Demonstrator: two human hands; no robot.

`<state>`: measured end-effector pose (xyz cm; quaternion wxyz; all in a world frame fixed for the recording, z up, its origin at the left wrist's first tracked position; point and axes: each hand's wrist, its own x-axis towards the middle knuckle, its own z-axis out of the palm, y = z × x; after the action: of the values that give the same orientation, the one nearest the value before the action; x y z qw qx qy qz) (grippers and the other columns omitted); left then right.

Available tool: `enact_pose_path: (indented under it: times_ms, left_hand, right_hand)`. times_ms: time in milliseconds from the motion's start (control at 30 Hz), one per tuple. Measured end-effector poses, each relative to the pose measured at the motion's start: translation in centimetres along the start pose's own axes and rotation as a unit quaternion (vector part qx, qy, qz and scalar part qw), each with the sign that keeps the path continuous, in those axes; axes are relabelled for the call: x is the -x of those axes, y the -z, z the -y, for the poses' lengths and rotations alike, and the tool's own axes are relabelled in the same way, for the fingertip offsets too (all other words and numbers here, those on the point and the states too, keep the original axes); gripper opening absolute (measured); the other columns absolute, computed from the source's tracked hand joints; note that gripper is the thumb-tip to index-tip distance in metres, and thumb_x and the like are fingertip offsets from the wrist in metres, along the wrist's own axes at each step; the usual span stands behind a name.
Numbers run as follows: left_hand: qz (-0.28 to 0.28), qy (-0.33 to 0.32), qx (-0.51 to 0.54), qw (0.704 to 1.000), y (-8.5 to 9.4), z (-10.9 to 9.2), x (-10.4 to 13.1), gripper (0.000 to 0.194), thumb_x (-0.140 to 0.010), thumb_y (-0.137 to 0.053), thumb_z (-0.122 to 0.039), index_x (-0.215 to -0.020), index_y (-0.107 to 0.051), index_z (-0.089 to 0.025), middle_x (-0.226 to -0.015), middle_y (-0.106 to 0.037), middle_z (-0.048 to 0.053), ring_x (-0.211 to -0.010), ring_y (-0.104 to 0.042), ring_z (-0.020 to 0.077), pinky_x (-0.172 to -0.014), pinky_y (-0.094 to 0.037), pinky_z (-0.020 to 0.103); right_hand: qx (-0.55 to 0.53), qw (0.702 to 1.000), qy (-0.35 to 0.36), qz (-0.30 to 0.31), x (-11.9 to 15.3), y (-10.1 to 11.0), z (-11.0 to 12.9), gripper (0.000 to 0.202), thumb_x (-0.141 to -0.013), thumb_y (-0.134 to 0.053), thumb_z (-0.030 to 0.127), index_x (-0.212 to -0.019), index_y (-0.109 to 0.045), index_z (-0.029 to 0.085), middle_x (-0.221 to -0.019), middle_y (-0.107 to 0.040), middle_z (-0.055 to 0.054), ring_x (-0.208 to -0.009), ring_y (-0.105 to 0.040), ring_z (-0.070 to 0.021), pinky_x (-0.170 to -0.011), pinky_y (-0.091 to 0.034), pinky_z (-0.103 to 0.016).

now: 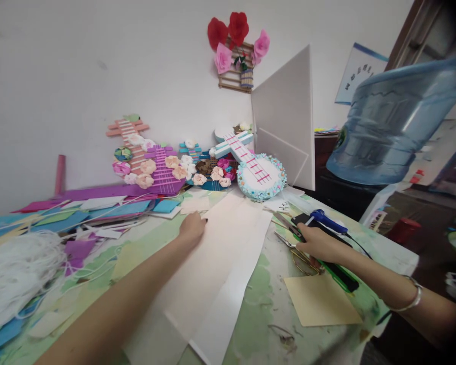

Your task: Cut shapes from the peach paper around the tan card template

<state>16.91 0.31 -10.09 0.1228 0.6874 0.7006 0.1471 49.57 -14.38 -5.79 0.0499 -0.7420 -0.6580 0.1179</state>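
White paper — left hand curled at its left edge, right hand at the scissors, farther right — whether either grips, I cannot tell.

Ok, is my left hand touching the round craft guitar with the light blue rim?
Apart. The head view shows a stretch of the pale sheet lying between the left hand and the craft guitar.

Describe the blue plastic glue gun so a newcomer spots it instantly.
Find the patterned green tabletop, then the bare right hand at its right side. Just beyond that hand lies the blue plastic glue gun, set apart from the silver metal blades by its blue body and dark cord.
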Motion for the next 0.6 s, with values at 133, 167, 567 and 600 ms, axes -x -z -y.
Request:
enact_pose_path:
  times_ms: [133, 167, 567, 600]
  left_hand:
    - [0.026, 0.015, -0.010, 1.000, 0.8, -0.3, 0.5, 0.034, -0.092, -0.057, -0.036, -0.120, -0.055, -0.017, -0.120, -0.057, 0.009, -0.103, -0.059, 0.0227, -0.086, -0.051, 0.043]
    - [0.041, 0.019, -0.012, 0.999, 1.2, -0.3, 0.4, 0.034, -0.092, -0.057, -0.036, -0.120, -0.054, -0.017, -0.120, -0.057, 0.009, -0.102, -0.059, 0.0226, -0.085, -0.052, 0.043]
    - [0.211, -0.003, -0.046, 0.976, 4.0, -0.2, 0.6, 0.032, -0.091, -0.059, -0.035, -0.117, -0.057, -0.016, -0.114, -0.059, 0.007, -0.096, -0.061, 0.0217, -0.080, -0.054, 0.039]
    - [0.204, -0.014, -0.048, 0.978, 3.9, -0.3, 0.6, 0.033, -0.091, -0.059, -0.035, -0.117, -0.056, -0.016, -0.114, -0.059, 0.007, -0.096, -0.061, 0.0216, -0.080, -0.054, 0.039]
  right_hand:
    - [-0.008, 1.000, -0.007, -0.004, -0.4, -0.9, -0.3, 0.009, -0.076, -0.058, 0.020, -0.079, -0.050, 0.018, -0.081, -0.063, -0.009, -0.073, -0.063, -0.0233, -0.057, -0.039, -0.027]
    - [-0.013, 1.000, -0.009, -0.006, -0.6, -1.2, -0.4, 0.011, -0.075, -0.060, 0.022, -0.078, -0.051, 0.018, -0.081, -0.063, -0.009, -0.074, -0.063, -0.0238, -0.058, -0.039, -0.027]
    - [-0.262, 0.964, -0.017, -0.047, -1.1, -2.2, -0.2, 0.012, -0.087, -0.039, 0.031, -0.084, -0.045, 0.020, -0.069, -0.056, 0.000, -0.054, -0.054, -0.0140, -0.054, -0.043, -0.025]
    - [-0.289, 0.956, -0.011, -0.046, -0.9, -2.3, 0.0, 0.012, -0.086, -0.038, 0.030, -0.085, -0.045, 0.020, -0.069, -0.056, 0.001, -0.054, -0.053, -0.0133, -0.054, -0.043, -0.025]
